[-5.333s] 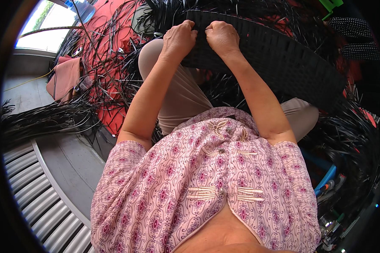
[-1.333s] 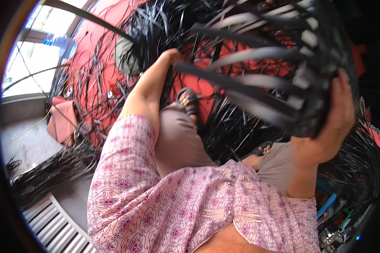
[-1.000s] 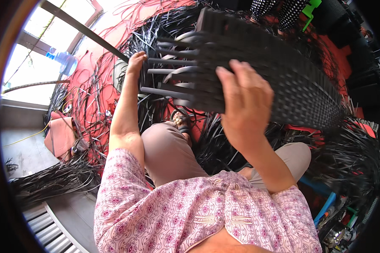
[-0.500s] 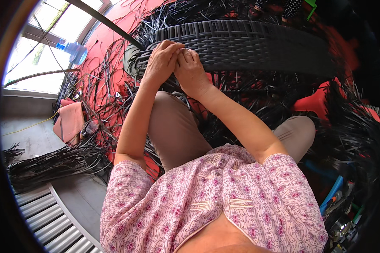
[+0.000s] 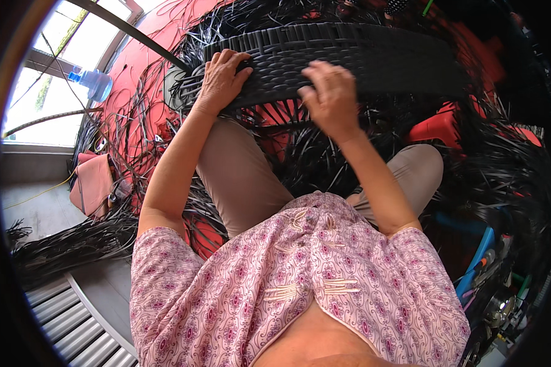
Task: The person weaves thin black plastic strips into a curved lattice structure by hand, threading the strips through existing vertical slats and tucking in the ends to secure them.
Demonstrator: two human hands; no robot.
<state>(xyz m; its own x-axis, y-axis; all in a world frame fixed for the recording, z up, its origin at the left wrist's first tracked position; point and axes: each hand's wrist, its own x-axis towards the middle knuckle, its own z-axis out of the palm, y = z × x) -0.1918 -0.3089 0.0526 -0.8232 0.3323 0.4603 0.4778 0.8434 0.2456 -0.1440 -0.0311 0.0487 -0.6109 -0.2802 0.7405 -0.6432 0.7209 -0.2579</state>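
A curved black woven wicker panel [image 5: 373, 67] stretches across in front of me, over my knees. My left hand [image 5: 223, 81] lies on its left end. Its fingers are bent loosely over the weave near the upper edge, and the thumb is apart from them. Above the middle of the panel I hold my right hand [image 5: 333, 95] raised, a little blurred. The fingers are half curled with a gap to the thumb, and nothing shows between them. Loose black strips [image 5: 187, 85] stick out at the panel's left end, beside my left wrist.
Heaps of black strips [image 5: 490, 177] cover much of the red floor [image 5: 144, 79]. A red stool-like object [image 5: 438, 128] stands at right. A blue water bottle [image 5: 95, 84] lies by the window. Tools [image 5: 493, 269] are at lower right, a slatted metal rack [image 5: 73, 324] at lower left.
My hands were together at the panel's left end. The right hand has come away to the right along the panel, while the left stays at that end. The view has shifted slightly.
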